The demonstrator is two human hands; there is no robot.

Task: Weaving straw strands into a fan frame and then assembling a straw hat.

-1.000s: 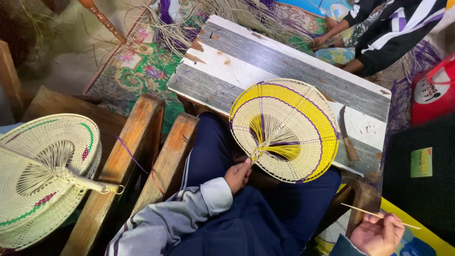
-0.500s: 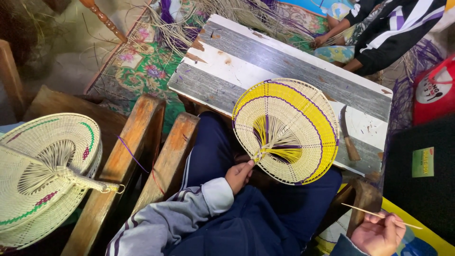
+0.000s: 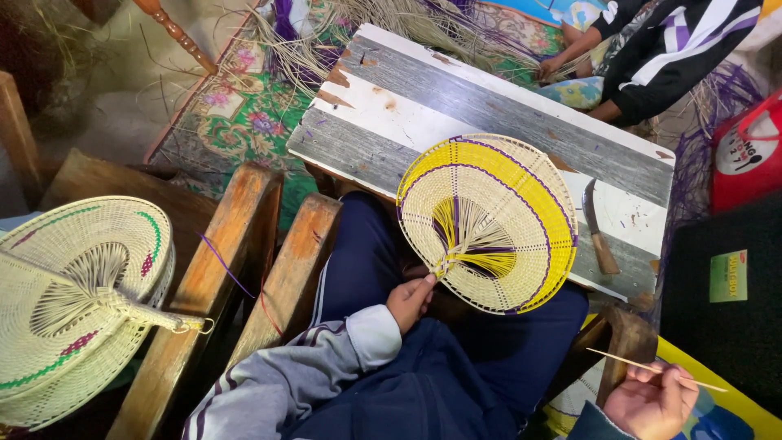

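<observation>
My left hand (image 3: 410, 300) grips the base of a round woven fan (image 3: 489, 220), cream with a yellow band and purple lines. I hold it upright over my lap, in front of the low white and grey table (image 3: 423, 114). My right hand (image 3: 649, 401), at the lower right, pinches a thin pale straw strip (image 3: 652, 369) that points to the right. My legs in dark blue trousers sit under the fan.
A knife (image 3: 599, 232) with a wooden handle lies on the table's right end. A stack of finished woven fans (image 3: 77, 301) rests at the left on a wooden bench (image 3: 204, 285). Another person's arm (image 3: 652, 57) works among loose straw beyond the table. A red bag (image 3: 745, 155) stands at the right.
The fan has tilted and shifted slightly to the right in my left hand. My right hand stays at the lower right with the strip.
</observation>
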